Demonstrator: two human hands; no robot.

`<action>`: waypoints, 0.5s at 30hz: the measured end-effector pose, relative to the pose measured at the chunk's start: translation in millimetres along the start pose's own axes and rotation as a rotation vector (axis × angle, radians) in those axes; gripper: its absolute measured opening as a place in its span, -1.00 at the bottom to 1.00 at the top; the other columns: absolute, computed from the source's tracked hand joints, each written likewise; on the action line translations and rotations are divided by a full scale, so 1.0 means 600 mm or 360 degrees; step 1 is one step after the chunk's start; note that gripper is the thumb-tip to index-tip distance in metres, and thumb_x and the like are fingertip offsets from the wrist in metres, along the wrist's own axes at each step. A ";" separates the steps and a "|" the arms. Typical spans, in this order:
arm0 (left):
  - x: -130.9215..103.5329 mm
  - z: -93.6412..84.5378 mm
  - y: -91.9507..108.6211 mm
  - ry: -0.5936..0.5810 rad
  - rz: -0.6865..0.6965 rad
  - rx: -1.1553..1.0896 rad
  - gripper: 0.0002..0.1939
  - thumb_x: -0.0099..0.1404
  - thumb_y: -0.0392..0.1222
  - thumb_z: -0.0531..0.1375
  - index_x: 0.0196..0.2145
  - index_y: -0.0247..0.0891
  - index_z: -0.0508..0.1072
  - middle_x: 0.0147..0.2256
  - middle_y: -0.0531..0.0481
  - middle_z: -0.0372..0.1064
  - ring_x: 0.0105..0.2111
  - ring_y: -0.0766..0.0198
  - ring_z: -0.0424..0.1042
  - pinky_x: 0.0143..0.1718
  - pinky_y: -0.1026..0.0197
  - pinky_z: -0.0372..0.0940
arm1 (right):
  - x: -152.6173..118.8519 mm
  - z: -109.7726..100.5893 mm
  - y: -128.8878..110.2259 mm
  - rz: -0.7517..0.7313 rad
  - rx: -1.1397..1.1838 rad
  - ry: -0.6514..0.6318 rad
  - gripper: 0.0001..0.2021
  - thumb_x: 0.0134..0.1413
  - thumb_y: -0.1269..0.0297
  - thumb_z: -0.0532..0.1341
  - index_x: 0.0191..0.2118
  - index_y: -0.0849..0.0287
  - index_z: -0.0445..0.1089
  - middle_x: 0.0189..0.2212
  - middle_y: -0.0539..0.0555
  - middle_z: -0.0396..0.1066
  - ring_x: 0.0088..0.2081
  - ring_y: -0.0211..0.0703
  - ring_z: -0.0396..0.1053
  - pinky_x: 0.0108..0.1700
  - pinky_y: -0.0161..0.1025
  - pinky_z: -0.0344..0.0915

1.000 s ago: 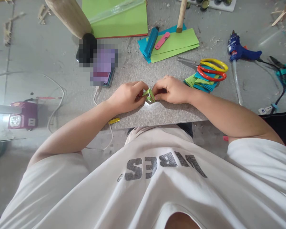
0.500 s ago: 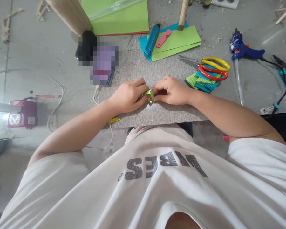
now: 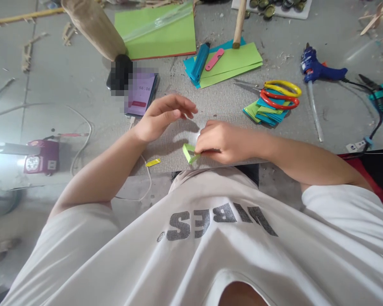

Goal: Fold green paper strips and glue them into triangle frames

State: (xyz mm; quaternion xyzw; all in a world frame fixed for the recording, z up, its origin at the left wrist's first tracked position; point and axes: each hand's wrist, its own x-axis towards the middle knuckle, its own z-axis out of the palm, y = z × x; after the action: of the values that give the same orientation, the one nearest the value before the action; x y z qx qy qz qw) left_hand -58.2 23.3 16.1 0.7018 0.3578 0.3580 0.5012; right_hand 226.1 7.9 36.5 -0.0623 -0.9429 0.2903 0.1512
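A folded green paper strip (image 3: pixel 189 154), bent into an angular shape, is pinched between the fingers of my right hand (image 3: pixel 225 141) close to the table's front edge. My left hand (image 3: pixel 166 115) hovers above the table, fingers apart and slightly curled, with nothing in it. It is apart from the paper, just right of the phone (image 3: pixel 142 94). A pile of small folded green and blue papers (image 3: pixel 258 112) lies beyond my right hand, with scissors (image 3: pixel 279 94) with red and yellow handles resting on it.
A blue cutter (image 3: pixel 200 63) and a pink knife (image 3: pixel 214 59) lie on green and blue paper strips (image 3: pixel 239 63). To the right are a blue glue gun (image 3: pixel 322 70) and pliers (image 3: pixel 379 95). A lit purple lamp (image 3: pixel 43 156) stands left. Green sheets (image 3: pixel 159 38) lie at the back.
My left hand has let go of the green paper and moved up and left, its fingers opening. My right hand has drawn the paper down and left, nearer the table edge.
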 end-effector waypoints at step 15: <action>0.009 0.009 0.122 -0.0692 -0.0057 0.0630 -0.27 0.44 0.69 0.40 -0.18 -0.11 0.70 -0.13 -0.19 0.72 -0.08 -0.04 0.71 0.10 -0.05 0.59 | -0.008 0.005 0.016 0.0060 0.0368 0.0032 -0.86 0.44 0.41 0.30 -0.08 0.11 0.64 -0.25 0.03 0.67 -0.24 -0.17 0.51 -0.08 -0.23 0.33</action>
State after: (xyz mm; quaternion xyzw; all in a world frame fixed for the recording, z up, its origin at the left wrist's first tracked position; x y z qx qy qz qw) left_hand -40.3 7.4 86.1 0.8397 0.3171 0.1136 0.4258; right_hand 229.7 13.1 27.7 -0.0651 -0.9001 0.3994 0.1615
